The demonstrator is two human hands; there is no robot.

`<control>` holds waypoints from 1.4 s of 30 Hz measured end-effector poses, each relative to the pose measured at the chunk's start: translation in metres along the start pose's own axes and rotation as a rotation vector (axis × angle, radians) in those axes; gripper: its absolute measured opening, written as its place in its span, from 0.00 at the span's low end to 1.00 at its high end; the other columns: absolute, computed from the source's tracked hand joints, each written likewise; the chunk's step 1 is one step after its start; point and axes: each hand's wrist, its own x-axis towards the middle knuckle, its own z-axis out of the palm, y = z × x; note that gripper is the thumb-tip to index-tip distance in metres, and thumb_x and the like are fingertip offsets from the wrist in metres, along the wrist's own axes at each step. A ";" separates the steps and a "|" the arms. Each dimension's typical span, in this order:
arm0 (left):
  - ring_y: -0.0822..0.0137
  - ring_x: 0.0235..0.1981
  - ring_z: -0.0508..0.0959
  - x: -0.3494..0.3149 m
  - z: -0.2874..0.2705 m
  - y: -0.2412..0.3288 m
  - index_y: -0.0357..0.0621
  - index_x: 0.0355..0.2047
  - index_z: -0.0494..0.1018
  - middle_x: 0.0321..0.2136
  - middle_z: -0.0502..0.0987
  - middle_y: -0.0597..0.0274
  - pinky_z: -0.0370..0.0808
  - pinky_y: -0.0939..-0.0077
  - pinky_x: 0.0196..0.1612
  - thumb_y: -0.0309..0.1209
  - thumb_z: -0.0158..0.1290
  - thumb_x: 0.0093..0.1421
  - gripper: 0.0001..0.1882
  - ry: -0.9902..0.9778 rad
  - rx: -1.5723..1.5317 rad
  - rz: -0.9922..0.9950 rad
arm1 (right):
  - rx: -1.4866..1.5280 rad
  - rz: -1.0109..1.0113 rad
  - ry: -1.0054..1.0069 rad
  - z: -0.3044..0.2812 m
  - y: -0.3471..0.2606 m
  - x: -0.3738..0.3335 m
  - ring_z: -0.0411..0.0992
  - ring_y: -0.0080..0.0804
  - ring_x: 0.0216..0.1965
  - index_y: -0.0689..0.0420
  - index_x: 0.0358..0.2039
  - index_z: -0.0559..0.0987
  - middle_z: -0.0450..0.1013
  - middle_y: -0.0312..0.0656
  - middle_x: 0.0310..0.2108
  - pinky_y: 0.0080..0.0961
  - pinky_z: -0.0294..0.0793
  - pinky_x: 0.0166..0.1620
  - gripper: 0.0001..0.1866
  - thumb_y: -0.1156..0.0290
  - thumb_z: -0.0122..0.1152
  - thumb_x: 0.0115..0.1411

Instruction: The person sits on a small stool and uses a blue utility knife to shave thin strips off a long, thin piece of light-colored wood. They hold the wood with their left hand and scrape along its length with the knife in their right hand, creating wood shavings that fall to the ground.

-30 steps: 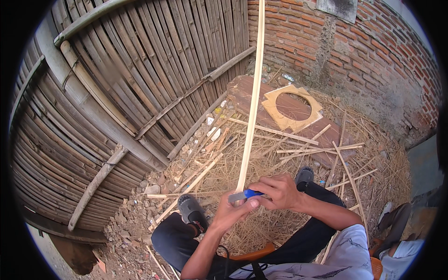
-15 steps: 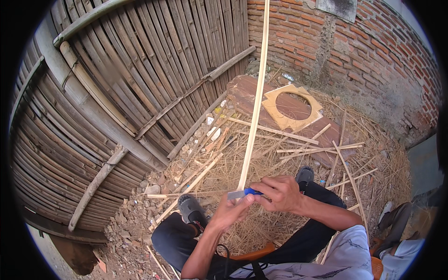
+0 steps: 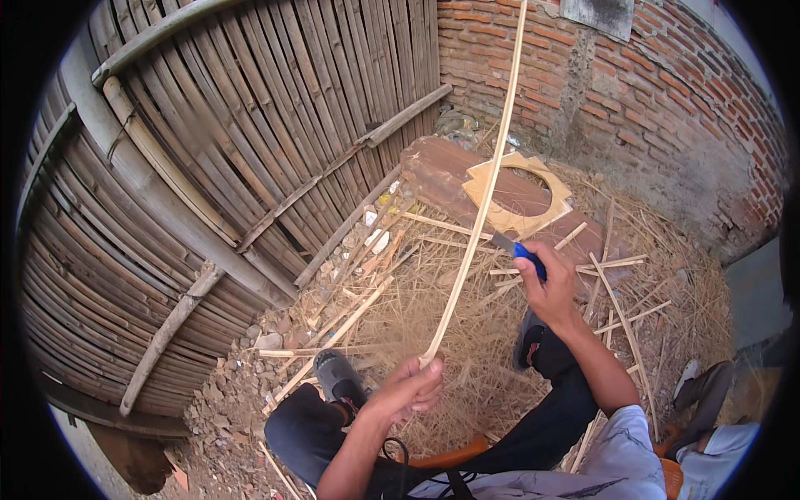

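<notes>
A long pale bamboo strip [image 3: 472,265] rises from my left hand [image 3: 410,390], whose fingers are wrapped round its lower end. The strip leans to the right and runs up out of the picture. My right hand [image 3: 548,282] grips the blue handle of a knife [image 3: 528,257] to the right of the strip. Its short grey blade points up and left, close to the strip; I cannot tell whether the two touch. The lower end of the strip is hidden in my left fist.
Thin shavings and loose bamboo strips [image 3: 621,312] cover the ground. A brown board [image 3: 437,167] carries a wooden piece with a round hole [image 3: 492,212]. A bamboo fence [image 3: 192,158] stands left, a brick wall [image 3: 533,50] behind. Another person's leg [image 3: 704,392] shows at the right.
My right hand has moved up and right with the knife, away from my left hand. The strip's top has swung to the right. My left hand still grips its lower end.
</notes>
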 end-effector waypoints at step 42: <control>0.78 0.15 0.57 -0.007 0.005 0.000 0.50 0.32 0.62 0.17 0.56 0.75 0.57 0.79 0.18 0.49 0.49 0.79 0.21 -0.051 0.237 0.080 | -0.009 0.135 0.058 0.001 0.025 0.006 0.69 0.29 0.21 0.61 0.40 0.81 0.71 0.40 0.20 0.30 0.67 0.30 0.13 0.62 0.62 0.74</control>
